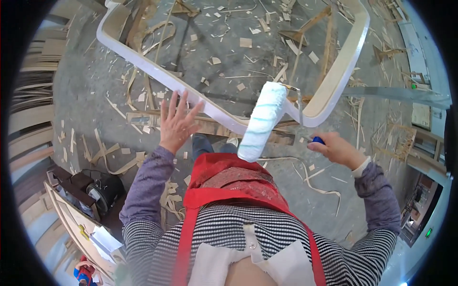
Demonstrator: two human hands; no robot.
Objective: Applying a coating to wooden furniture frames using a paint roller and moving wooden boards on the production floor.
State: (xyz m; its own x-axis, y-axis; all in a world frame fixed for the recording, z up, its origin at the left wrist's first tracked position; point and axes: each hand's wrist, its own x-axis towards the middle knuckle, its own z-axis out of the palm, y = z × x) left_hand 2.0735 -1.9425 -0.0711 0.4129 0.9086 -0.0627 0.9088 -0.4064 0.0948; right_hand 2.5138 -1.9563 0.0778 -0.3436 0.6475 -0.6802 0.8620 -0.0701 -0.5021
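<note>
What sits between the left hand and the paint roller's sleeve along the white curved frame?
In the head view, only a bare stretch of the white curved frame runs between the open left hand and the paint roller, held by the right hand.

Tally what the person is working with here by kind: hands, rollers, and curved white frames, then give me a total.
Bare hands: 2, the left hand spread open on the frame, the right hand gripping the roller's blue handle
Paint rollers with a white and pale-blue fuzzy sleeve: 1
Curved white-painted wooden frames: 1
Total: 4
</note>
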